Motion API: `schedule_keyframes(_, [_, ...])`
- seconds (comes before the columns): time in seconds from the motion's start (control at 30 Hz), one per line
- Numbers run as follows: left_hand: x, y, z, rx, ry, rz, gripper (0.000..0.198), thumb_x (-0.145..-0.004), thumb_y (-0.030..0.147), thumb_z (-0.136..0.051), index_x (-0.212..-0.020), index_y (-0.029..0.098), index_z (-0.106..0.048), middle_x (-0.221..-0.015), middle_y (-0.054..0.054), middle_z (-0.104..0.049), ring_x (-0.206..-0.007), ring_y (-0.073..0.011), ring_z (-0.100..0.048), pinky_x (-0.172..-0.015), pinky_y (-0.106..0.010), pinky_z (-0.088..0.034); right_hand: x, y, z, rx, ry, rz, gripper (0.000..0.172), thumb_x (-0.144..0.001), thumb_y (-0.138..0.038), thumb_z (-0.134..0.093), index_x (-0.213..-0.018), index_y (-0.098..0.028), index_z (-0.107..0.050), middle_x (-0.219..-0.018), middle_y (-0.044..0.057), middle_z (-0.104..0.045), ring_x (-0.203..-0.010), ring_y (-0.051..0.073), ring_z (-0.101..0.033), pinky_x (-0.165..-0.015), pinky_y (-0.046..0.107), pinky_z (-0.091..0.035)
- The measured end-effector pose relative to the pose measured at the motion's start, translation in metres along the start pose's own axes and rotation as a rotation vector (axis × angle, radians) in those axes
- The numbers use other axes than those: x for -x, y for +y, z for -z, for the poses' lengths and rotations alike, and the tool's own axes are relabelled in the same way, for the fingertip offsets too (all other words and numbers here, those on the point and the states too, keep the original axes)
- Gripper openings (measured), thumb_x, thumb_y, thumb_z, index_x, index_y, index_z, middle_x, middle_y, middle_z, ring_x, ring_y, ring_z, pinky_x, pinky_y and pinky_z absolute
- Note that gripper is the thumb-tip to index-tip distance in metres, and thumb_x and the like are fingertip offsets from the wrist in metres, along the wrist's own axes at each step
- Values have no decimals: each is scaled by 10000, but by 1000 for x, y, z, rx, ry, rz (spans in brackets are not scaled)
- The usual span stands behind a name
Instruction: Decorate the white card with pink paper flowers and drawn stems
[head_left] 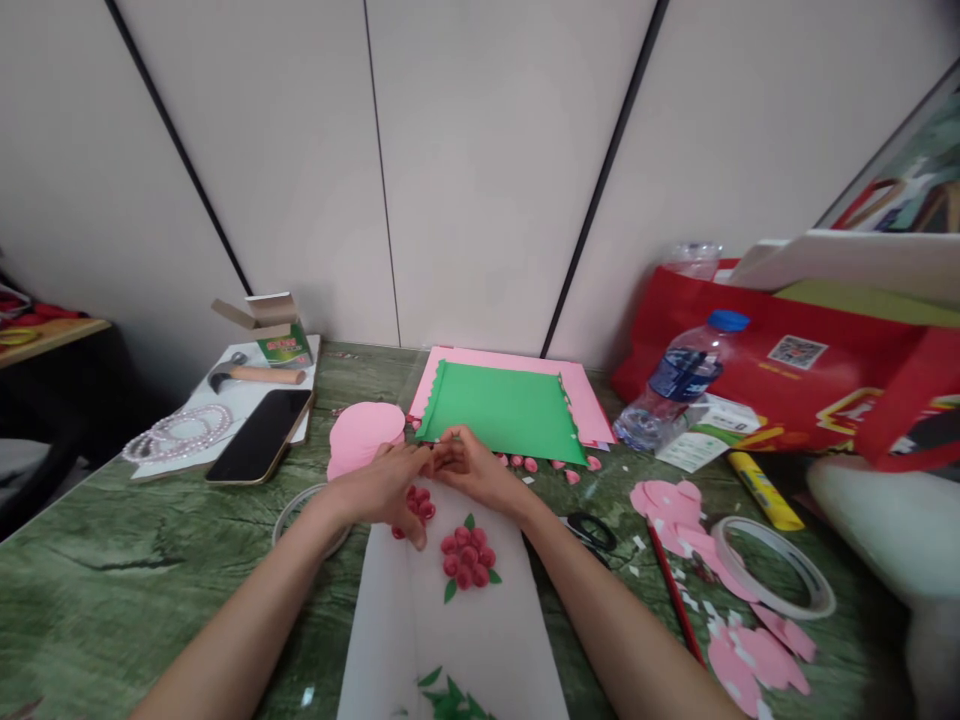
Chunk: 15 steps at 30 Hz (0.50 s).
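My left hand (388, 488) and my right hand (478, 472) meet at the far end of a white paper sheet (465, 650). Their fingertips are pinched close together, and whatever small thing they hold is too small to make out. Partly covered by my left hand is a cluster of red paper roses (422, 503) on the sheet. Nearer to me lies a second cluster of red paper roses (466, 558) with green paper leaves around it. Loose green leaves (454, 700) are heaped at the sheet's near end. Just beyond my fingers is a green paper sheet (499, 405).
Pink paper circles (364, 432), a phone (260, 437), a hammer (259, 374) and beads (180, 433) lie left. Rightward are scissors (592, 533), pink scraps (739, 660), a tape roll (776, 565), a glue stick (765, 490), a bottle (682, 380) and a red bag (825, 370).
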<state>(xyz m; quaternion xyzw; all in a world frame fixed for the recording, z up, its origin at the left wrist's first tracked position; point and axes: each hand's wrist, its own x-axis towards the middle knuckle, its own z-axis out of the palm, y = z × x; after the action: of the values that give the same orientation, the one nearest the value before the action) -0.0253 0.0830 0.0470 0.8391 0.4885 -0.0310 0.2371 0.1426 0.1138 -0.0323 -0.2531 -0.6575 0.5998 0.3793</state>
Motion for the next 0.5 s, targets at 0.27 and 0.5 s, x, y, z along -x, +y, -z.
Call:
schedule_keyframes(0.27, [5, -5, 3, 20, -14, 42, 627, -497, 466, -767, -1003, 213, -497, -940, -46, -563, -1016, -296, -428, -670, -264, -366, 12, -36, 8, 633, -120, -28, 597, -674, -87, -670, -1156, -212, -340, -991, 39, -576, -788, 148, -586, -725, 315, -499])
schedule_keyframes(0.5, [4, -3, 4, -28, -16, 12, 593, -501, 434, -772, -988, 206, -524, -988, -40, -584, -1003, -298, -446, -729, -291, -362, 20, -45, -1, 862, -113, 16, 661, -746, -82, -633, -1284, -227, -277, -966, 45, -635, -888, 186, -614, -751, 303, -466])
